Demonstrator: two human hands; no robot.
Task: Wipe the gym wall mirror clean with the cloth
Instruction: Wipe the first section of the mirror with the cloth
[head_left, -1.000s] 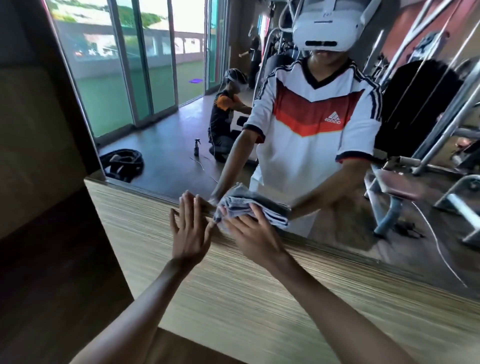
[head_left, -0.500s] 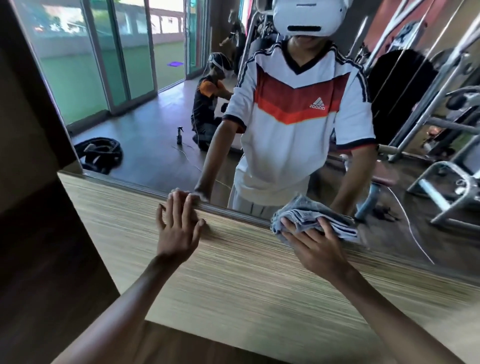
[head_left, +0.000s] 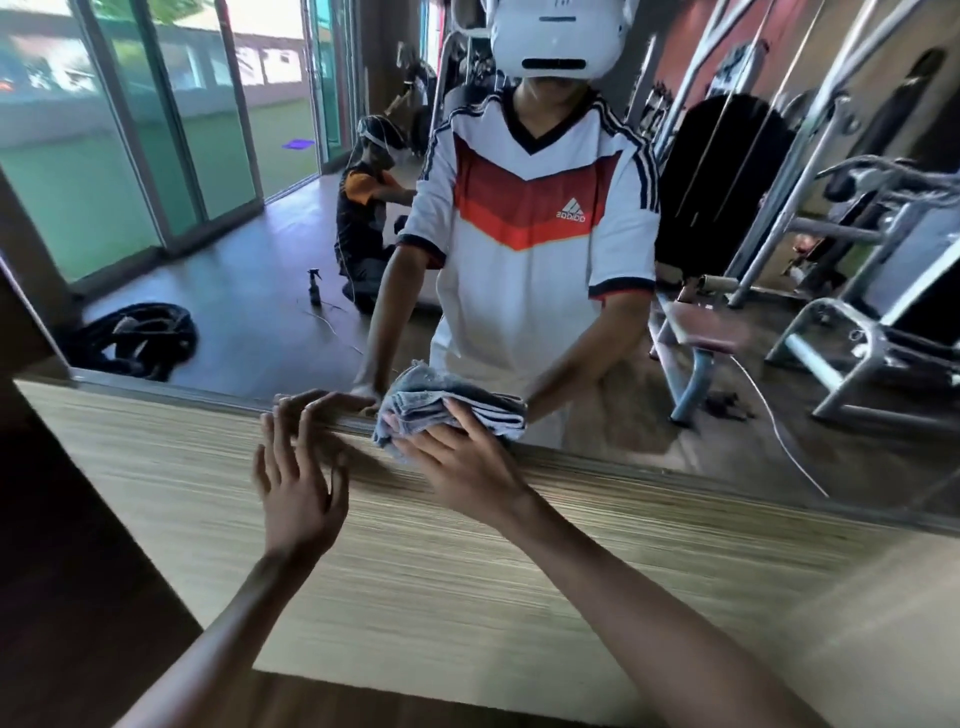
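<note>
Headset (head_left: 556, 41): yours was white and boxy.
Jersey (head_left: 530, 312): you wore white, red-orange chevron, black shoulder stripes.
Sleeves (head_left: 621, 260): short, dark-trimmed.

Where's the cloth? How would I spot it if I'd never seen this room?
Find the big wall mirror and follow its bottom edge, where it meets the striped wooden panel. There the right hand presses a folded grey cloth; it is the only soft, rumpled thing, unlike the bare left hand beside it.

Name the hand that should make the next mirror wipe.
Right. The right hand presses the cloth against the mirror at its lower edge; the left hand rests flat on the wooden panel, holding nothing.
</note>
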